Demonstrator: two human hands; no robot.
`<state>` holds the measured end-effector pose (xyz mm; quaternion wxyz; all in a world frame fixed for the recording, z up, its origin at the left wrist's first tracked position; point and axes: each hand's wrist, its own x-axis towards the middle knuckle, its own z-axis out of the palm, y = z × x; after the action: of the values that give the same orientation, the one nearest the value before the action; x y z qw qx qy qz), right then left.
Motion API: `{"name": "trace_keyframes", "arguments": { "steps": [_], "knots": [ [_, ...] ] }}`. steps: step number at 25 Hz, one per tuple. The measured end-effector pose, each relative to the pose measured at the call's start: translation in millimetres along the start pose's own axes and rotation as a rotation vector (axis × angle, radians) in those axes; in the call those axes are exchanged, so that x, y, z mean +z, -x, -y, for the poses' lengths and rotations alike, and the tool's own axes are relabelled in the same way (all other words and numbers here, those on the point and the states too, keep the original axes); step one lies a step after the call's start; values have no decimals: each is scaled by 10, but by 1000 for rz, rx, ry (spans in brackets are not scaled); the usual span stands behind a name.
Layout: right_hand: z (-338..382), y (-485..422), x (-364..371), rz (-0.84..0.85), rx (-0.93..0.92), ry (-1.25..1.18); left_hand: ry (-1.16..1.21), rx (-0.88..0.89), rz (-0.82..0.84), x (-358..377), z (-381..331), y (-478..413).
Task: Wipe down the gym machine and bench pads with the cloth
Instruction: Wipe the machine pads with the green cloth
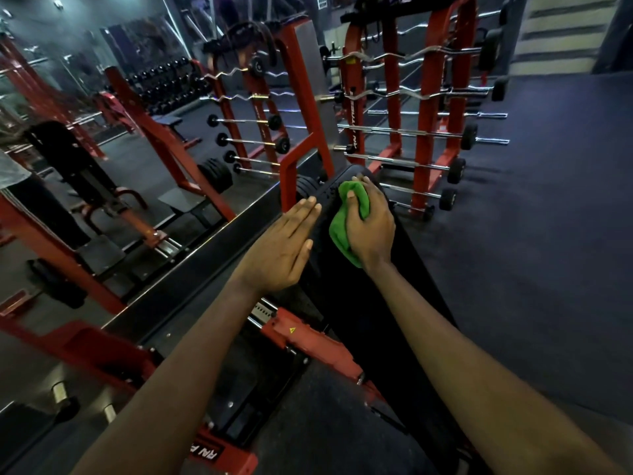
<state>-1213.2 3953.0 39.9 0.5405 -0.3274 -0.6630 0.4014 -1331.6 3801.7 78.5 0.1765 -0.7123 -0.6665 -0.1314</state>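
The right hand (371, 228) grips a bunched green cloth (349, 221) and presses it on the upper end of the black bench pad (373, 303). The left hand (284, 248) lies flat with straight fingers against the pad's left edge, beside the red frame (301, 156).

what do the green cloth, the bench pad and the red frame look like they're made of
The green cloth: soft fabric, probably microfibre; it bunches into folds in the right hand. The bench pad: black vinyl or leatherette, seemingly; matte, with a dotted patch near the top. The red frame: likely painted steel; rigid square tubing, slight sheen.
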Motion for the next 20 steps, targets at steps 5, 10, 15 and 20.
{"name": "trace_keyframes", "arguments": {
  "steps": [5,10,15,20],
  "knots": [
    [-63,841,-105,79,-220,37,55,3,-55,65,-4,-19],
    [-69,710,-49,112,-228,39,73,-4,-84,81,-5,-13],
    [111,-299,49,75,-152,96,94,-45,-127,135,-47,4],
    [134,-9,-48,133,-281,159,114,-61,-166,188,-40,1]
  ]
}}
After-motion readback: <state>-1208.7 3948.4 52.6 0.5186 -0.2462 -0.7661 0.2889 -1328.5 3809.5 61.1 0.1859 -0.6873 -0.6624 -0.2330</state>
